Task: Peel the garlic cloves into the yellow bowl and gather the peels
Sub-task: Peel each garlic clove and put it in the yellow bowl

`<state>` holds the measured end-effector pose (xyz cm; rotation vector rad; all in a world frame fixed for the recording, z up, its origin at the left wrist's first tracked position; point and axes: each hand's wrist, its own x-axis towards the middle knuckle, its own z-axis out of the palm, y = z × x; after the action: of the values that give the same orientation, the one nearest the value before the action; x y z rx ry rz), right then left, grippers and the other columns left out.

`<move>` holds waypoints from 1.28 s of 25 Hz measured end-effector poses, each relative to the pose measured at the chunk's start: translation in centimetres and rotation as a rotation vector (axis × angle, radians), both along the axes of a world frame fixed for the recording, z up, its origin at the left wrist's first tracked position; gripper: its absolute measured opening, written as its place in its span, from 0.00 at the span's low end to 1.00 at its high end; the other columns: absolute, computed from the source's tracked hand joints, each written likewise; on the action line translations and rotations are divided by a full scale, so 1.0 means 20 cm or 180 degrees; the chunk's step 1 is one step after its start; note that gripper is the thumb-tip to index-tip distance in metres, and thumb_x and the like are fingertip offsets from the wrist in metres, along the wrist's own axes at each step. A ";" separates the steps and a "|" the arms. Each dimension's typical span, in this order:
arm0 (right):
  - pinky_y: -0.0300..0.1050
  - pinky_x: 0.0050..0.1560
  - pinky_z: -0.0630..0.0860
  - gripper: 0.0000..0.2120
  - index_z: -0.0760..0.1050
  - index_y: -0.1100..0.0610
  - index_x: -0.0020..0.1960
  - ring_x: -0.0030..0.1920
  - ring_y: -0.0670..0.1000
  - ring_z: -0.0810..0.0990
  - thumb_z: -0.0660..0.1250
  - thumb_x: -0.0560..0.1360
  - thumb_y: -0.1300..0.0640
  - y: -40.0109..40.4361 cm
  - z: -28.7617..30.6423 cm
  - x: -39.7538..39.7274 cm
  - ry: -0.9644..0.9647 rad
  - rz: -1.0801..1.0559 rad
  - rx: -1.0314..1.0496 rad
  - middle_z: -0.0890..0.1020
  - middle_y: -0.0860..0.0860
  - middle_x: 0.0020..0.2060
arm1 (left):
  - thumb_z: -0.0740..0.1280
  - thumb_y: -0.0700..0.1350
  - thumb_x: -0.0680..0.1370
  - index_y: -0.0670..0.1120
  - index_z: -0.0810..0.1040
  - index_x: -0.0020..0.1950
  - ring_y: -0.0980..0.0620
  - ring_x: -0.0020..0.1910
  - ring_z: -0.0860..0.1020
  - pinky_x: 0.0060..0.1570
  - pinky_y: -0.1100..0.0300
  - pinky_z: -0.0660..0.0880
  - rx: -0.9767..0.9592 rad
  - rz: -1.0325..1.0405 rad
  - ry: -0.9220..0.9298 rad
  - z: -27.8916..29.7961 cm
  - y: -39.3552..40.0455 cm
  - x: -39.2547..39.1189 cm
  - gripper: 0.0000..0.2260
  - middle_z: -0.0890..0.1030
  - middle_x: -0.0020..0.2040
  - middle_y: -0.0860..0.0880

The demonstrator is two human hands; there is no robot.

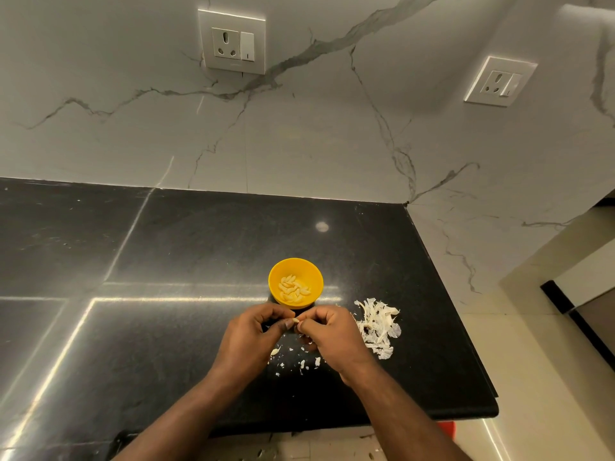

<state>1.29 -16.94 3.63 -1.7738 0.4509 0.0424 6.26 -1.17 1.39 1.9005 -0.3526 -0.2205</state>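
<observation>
A small yellow bowl (295, 283) stands on the black counter (186, 247) and holds several peeled garlic cloves (293, 287). Just in front of it, my left hand (254, 337) and my right hand (327, 334) meet, fingers curled, both pinching one small garlic clove (295, 322) between their fingertips. A pile of white peels (377, 327) lies right of my right hand. Small peel scraps (301, 362) are scattered under my hands, and one loose clove (275, 352) lies by my left wrist.
The counter ends at a right edge (466, 327) and a front edge near my forearms. A marble wall with two sockets (232, 41) (501, 81) rises behind. Bare black counter stretches to the left.
</observation>
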 end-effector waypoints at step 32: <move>0.42 0.33 0.73 0.08 0.81 0.53 0.36 0.29 0.41 0.75 0.73 0.71 0.51 0.05 0.02 -0.01 -0.0230 -0.0058 -0.0974 0.82 0.47 0.29 | 0.70 0.32 0.77 0.43 0.85 0.46 0.59 0.40 0.82 0.42 0.67 0.76 -0.0874 -0.0163 0.0564 0.04 -0.02 -0.03 0.07 0.86 0.40 0.49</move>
<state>1.02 -15.99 4.04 -2.0638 0.4385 -0.1087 5.60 -1.63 2.26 1.5900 -0.2955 -0.3540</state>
